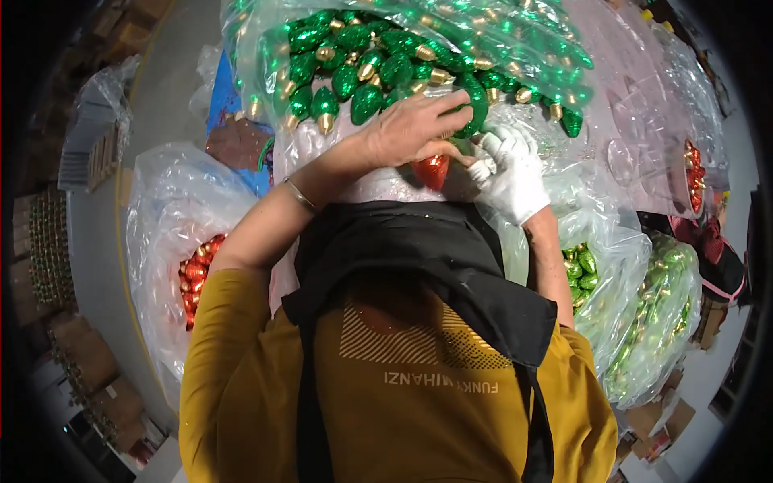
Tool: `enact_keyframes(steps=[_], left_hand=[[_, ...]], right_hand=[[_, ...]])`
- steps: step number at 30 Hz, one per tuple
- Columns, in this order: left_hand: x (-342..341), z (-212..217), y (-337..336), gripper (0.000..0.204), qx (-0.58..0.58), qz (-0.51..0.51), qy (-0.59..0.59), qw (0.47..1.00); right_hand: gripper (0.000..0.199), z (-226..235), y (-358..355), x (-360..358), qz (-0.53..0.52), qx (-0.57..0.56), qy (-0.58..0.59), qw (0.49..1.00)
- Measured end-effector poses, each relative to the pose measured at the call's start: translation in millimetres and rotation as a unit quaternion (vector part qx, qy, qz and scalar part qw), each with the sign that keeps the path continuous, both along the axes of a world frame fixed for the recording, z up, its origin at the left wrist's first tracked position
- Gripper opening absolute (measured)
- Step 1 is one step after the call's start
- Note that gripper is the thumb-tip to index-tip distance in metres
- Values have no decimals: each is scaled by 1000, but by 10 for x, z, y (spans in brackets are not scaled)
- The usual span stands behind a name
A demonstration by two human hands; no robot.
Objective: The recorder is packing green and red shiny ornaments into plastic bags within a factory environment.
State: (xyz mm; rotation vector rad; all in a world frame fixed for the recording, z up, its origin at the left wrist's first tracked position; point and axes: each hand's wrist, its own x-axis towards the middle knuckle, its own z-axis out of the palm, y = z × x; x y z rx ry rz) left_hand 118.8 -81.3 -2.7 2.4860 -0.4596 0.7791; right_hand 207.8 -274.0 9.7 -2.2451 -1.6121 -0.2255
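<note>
My bare left hand (419, 129) reaches over the table with its fingers curled and its thumb toward my right hand. A glittery red bulb-shaped ornament (433, 171) points down from under its palm and thumb, its upper end hidden by the hand. Just past those fingertips, a glittery green bulb ornament (473, 101) stands close against them. My right hand (513, 175), in a white glove, has its fingers bent together beside the left thumb; anything between them is too small to make out. Beyond both hands lies a heap of green ornaments (352, 84) with gold caps.
Clear plastic sheeting (531, 36) partly covers the green heap. A plastic bag of red ornaments (193, 278) is at my left, and one of light green ornaments (581, 270) at my right. More red ornaments (695, 175) lie far right. Cardboard boxes (97, 354) stand on the floor at left.
</note>
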Motion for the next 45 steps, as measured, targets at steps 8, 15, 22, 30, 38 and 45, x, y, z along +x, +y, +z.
enact_keyframes(steps=[8, 15, 22, 30, 38, 45], left_hand=[[-83, -210, 49, 36, -52, -11, 177, 983], [-418, -162, -1, 25, -4, 121, 54, 991], [-1113, -524, 203, 28, 4, 130, 114, 985], [-833, -883, 9, 48, 27, 81, 213, 973], [-1062, -572, 162, 54, -97, 120, 246, 957], [-782, 359, 204, 55, -101, 207, 55, 972]], right_hand=[[29, -97, -49, 31, -26, 59, 124, 990], [37, 350, -255, -224, 81, 122, 57, 988], [37, -412, 391, -414, 14, -201, 90, 975], [33, -417, 133, -277, 13, -320, 147, 936], [36, -438, 263, -353, 26, -212, 133, 968], [45, 279, 164, -371, -20, -200, 289, 936]])
